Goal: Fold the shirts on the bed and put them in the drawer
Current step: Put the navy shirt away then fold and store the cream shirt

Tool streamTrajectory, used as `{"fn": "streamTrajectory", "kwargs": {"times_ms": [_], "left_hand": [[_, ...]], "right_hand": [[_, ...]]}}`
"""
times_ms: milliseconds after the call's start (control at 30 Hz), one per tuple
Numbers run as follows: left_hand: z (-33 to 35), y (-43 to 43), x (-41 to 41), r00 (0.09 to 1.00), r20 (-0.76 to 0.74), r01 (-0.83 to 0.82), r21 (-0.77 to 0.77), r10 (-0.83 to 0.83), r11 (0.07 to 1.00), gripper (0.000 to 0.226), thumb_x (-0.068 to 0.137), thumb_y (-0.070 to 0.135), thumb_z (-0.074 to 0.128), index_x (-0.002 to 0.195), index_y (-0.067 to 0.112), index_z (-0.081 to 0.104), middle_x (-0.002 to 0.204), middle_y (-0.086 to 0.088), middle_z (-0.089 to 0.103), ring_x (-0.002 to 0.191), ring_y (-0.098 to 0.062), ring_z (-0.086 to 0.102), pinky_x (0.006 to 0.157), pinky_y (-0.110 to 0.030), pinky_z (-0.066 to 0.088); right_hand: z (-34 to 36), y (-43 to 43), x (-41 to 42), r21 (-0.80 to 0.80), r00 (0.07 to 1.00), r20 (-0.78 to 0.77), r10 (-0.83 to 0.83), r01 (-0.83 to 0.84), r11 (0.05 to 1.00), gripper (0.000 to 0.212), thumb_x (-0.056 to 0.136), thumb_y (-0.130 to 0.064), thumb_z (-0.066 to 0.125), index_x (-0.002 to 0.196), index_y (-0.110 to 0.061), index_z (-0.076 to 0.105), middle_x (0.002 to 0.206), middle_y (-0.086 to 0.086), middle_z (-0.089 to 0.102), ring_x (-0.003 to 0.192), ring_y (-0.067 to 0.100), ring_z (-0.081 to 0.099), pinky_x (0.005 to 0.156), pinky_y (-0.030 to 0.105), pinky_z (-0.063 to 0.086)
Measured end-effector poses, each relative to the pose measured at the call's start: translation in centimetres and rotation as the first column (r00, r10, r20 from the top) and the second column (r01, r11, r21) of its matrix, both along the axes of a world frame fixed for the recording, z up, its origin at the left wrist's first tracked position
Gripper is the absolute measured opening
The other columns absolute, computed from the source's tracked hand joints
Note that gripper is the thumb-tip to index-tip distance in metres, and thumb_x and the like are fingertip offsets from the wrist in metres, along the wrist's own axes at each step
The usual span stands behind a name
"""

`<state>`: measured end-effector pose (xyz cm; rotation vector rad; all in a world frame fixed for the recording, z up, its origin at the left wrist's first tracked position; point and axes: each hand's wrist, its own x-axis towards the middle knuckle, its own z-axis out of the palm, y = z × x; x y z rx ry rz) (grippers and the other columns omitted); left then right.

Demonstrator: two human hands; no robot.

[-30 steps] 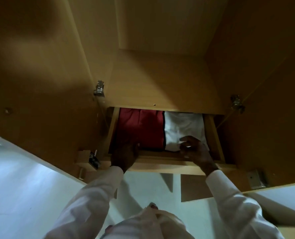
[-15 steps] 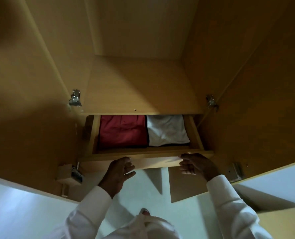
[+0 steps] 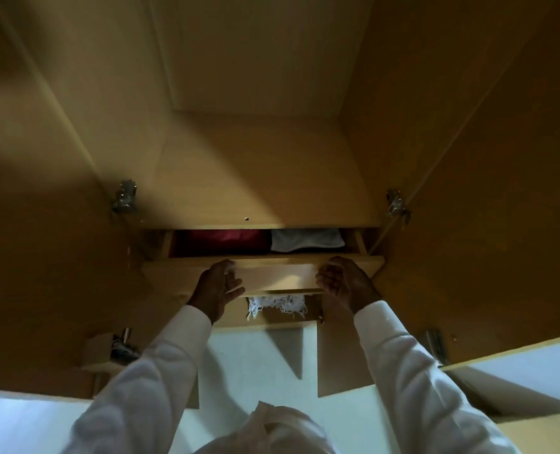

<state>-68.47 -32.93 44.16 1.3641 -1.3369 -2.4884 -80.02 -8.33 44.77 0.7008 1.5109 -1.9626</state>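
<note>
A wooden drawer (image 3: pixel 278 273) in the wardrobe stands only a narrow gap open. Through the gap I see a folded red shirt (image 3: pixel 221 239) on the left and a folded white shirt (image 3: pixel 306 240) on the right. My left hand (image 3: pixel 218 290) presses flat against the left part of the drawer front, fingers straight. My right hand (image 3: pixel 344 283) presses against the right part of the front, fingers loosely bent. Neither hand holds anything.
Two open wardrobe doors (image 3: pixel 36 257) flank me left and right, with metal hinges (image 3: pixel 125 196). A shelf board (image 3: pixel 259 178) lies above the drawer. A white fringed cloth (image 3: pixel 277 304) hangs out below the drawer front. White floor (image 3: pixel 255 365) lies beneath.
Both hands left the drawer's inside, moved to its front and pushed it inward. The drawer went from wide open to a narrow gap, hiding most of both shirts.
</note>
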Motion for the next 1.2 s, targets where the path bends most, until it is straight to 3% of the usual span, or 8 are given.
{"fn": "streamTrajectory", "kwargs": {"times_ms": [100,267,433,567,700,933,1067,1200], "left_hand": [[0.6,-0.8,-2.3,1.0,-0.022,-0.005,-0.003,0.005,1.0,0.011,0.096,0.024,0.057,0.095,0.014,0.058,0.104,-0.014,0.053,0.103,-0.035,0.059,0.089,-0.047,0.052],[1.1,-2.1,-5.7,0.996,-0.056,-0.067,0.011,0.067,0.998,0.022,0.096,0.023,0.06,0.113,0.011,0.057,0.109,-0.014,0.05,0.108,-0.038,0.058,0.093,-0.048,0.051],[1.5,-2.9,-7.4,0.984,-0.095,-0.142,0.118,0.153,0.983,0.01,0.097,0.017,0.054,0.093,0.009,0.056,0.107,-0.015,0.051,0.11,-0.038,0.054,0.095,-0.048,0.048],[1.4,-3.3,-8.3,0.978,-0.113,-0.164,0.12,0.178,0.979,0.011,0.098,0.018,0.051,0.099,0.009,0.057,0.135,-0.018,0.049,0.123,-0.036,0.05,0.093,-0.047,0.048],[1.1,-3.2,-8.7,0.987,-0.079,-0.136,0.035,0.138,0.99,0.02,0.1,0.019,0.049,0.116,0.008,0.055,0.143,-0.015,0.045,0.131,-0.035,0.046,0.101,-0.049,0.046],[2.6,0.9,-5.6,0.964,0.047,0.265,-0.266,-0.262,0.927,0.027,0.1,0.024,0.049,0.122,0.009,0.058,0.12,-0.01,0.059,0.103,-0.026,0.057,0.088,-0.039,0.05],[4.6,6.2,-1.1,0.846,-0.074,0.468,-0.37,-0.528,0.802,0.021,0.098,0.019,0.057,0.118,0.018,0.063,0.113,-0.005,0.066,0.104,-0.021,0.06,0.087,-0.034,0.049],[5.8,9.6,3.1,0.676,-0.134,0.618,-0.433,-0.725,0.656,0.021,0.097,0.016,0.06,0.115,0.021,0.068,0.111,-0.001,0.069,0.097,-0.016,0.064,0.085,-0.033,0.051]], "right_hand": [[0.4,-1.5,-1.8,-0.065,0.999,-0.011,-0.032,0.031,0.997,0.012,0.095,-0.014,0.061,0.085,-0.008,0.06,0.078,0.014,0.056,0.068,0.027,0.052,0.079,0.041,0.055],[0.3,-3.4,-5.1,-0.095,0.999,0.005,-0.037,0.038,0.995,0.012,0.094,-0.015,0.061,0.084,-0.009,0.06,0.072,0.009,0.048,0.061,0.026,0.041,0.068,0.038,0.058],[-0.7,-4.6,-7.7,-0.157,0.998,0.027,-0.061,0.064,0.985,0.023,0.095,-0.022,0.061,0.078,-0.009,0.053,0.07,0.007,0.045,0.06,0.025,0.042,0.096,0.05,0.049],[-0.6,-5.8,-8.5,-0.17,0.999,-0.02,-0.051,0.047,0.984,0.012,0.095,-0.021,0.062,0.093,-0.01,0.058,0.086,0.008,0.055,0.084,0.029,0.058,0.085,0.047,0.053],[-0.7,-6.0,-8.3,-0.139,0.998,-0.046,-0.036,0.029,0.99,0.017,0.096,-0.019,0.062,0.11,-0.01,0.059,0.127,0.013,0.05,0.122,0.035,0.053,0.082,0.046,0.054],[2.8,-2.5,0.2,0.024,0.976,-0.198,0.086,-0.083,0.996,0.013,0.102,-0.015,0.053,0.108,-0.012,0.064,0.127,0.014,0.064,0.114,0.028,0.064,0.09,0.041,0.057],[5.9,1.1,8.4,0.097,0.94,-0.309,0.145,-0.121,0.988,0.017,0.099,-0.011,0.057,0.113,-0.008,0.067,0.116,0.016,0.071,0.107,0.03,0.07,0.098,0.046,0.054],[8.1,5.1,15.8,0.14,0.905,-0.415,0.099,-0.044,0.989,0.016,0.097,-0.011,0.061,0.111,-0.003,0.066,0.107,0.013,0.074,0.1,0.027,0.072,0.09,0.04,0.058]]}}
